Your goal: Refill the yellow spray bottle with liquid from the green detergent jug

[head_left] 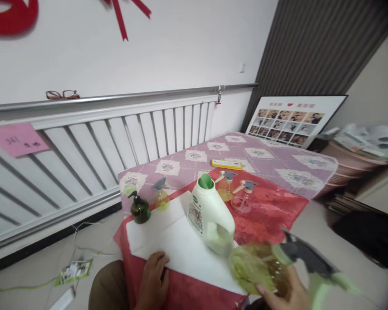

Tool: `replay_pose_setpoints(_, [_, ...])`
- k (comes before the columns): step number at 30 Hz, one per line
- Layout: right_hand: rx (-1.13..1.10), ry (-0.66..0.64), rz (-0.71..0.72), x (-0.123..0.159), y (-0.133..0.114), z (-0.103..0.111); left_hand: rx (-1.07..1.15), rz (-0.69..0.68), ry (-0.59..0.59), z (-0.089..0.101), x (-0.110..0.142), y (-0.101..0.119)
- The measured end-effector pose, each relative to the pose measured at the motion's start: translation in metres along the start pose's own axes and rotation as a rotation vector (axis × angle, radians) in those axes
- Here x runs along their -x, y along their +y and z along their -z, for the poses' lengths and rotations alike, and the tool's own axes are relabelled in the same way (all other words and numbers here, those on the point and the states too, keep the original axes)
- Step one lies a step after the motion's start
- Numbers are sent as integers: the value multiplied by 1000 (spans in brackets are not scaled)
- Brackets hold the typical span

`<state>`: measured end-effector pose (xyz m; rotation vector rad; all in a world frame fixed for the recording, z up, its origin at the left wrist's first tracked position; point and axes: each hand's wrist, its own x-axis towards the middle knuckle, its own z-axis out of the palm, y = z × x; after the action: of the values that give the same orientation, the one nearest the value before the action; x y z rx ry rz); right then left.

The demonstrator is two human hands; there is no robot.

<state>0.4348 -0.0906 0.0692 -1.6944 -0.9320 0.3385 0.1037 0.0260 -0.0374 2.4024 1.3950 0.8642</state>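
My right hand is wrapped round a clear spray bottle of yellow-green liquid, tilted on its side at the table's near right edge; its dark trigger head points right and is blurred. My left hand lies at the near edge of a white sheet, fingers stretched out. Between the hands and farther back stands a white jug with a green piece in its mouth. A dark green pump bottle and a small spray bottle stand on the left.
Two more spray bottles, one with yellow liquid and one pinkish-clear, stand on red plastic behind the jug. A yellow-edged box lies on the patterned tablecloth. A radiator runs along the wall.
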Motion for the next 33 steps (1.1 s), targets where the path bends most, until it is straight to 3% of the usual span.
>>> replay_pose_setpoints(3, [-44,-309,-61,19,-22,-50,38,30,-8,3,2,4])
replay_pose_setpoints(5, [-43,-442,-16,24,-42,-86,48,26,4,2,5,3])
replay_pose_setpoints(9, [-70,-558,120,27,-70,-150,33,3,44,-3,10,1])
replay_pose_setpoints(13, [-37,-647,116,34,-75,-187,39,50,126,-9,10,0])
replay_pose_setpoints(17, [-41,-768,72,43,-73,-194,69,98,190,-11,6,1])
replay_pose_setpoints(23, [-197,-871,17,42,-68,-176,126,120,140,-5,1,5])
replay_pose_setpoints(27, [-202,-718,-14,38,-70,-170,129,145,141,0,0,9])
replay_pose_setpoints(33, [-308,-557,16,46,-88,-193,120,149,173,3,-3,12])
